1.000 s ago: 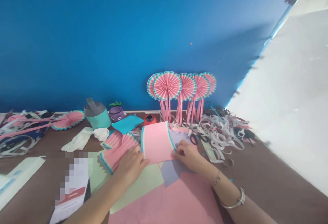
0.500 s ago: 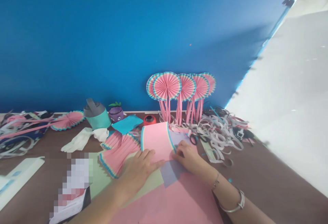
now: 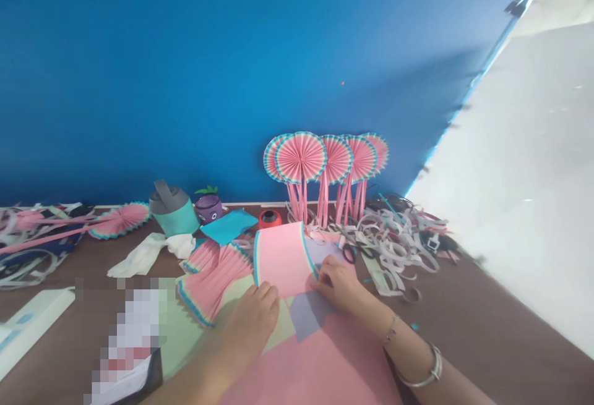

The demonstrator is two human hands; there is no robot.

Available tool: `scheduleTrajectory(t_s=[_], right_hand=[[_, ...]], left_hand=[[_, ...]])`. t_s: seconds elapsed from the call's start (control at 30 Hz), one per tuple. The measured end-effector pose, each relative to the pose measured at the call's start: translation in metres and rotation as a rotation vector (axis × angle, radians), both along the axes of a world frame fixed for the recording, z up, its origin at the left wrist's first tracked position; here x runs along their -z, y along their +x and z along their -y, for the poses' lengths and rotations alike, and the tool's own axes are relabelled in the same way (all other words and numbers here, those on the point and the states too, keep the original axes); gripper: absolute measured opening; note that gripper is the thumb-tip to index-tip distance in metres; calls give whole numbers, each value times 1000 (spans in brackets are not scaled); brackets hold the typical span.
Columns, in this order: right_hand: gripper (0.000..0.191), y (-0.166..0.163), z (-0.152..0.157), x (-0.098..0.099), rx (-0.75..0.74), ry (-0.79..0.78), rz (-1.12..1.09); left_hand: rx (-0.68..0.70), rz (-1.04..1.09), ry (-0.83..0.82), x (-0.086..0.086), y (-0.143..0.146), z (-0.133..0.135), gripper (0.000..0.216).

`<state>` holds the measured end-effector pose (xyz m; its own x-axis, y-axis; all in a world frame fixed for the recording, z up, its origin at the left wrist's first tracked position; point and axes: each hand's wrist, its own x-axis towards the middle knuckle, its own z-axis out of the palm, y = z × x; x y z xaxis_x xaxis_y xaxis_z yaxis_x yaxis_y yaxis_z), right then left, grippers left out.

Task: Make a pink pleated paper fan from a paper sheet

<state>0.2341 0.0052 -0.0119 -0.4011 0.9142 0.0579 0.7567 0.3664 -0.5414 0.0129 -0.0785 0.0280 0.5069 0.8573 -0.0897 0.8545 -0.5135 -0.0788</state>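
Observation:
A pink paper sheet [image 3: 282, 253] with blue and cream side borders lies in front of me, its far end curving upward. My right hand [image 3: 335, 282] pinches its near right corner between thumb and fingers. At the near left corner, my left hand [image 3: 256, 313] has its fingers curled over the paper's edge; its thumb is mostly hidden. Under the sheet are green, lilac and pink papers [image 3: 320, 362]. Left of it lie pleated pink papers [image 3: 216, 284] with blue edges.
Finished round paper fans [image 3: 301, 157] lean on the blue wall. Curled white strips [image 3: 394, 238] and black-handled scissors [image 3: 349, 253] lie to the right. A red tape roll [image 3: 270, 218], blue paper [image 3: 229, 225], white gloves [image 3: 151, 253], a teal cup [image 3: 174, 214] and a purple pot [image 3: 208, 208] stand behind.
My left thumb, earlier stretched along the sheet's near edge, has drawn in, and the left fingers have curled and shifted slightly toward me. The right hand keeps its pinch.

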Motion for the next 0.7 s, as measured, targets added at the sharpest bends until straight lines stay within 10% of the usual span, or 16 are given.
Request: scheduleTrajectory(t_s=[0.2,0.7], right_hand=[[31,3,0,-2,-22,-57,-94],[4,2,1,2,-51,-133,-170]], left_hand=[[-210,301,33,23,-6,-7,28],[-333,533,-132,8,-6,-10,23]])
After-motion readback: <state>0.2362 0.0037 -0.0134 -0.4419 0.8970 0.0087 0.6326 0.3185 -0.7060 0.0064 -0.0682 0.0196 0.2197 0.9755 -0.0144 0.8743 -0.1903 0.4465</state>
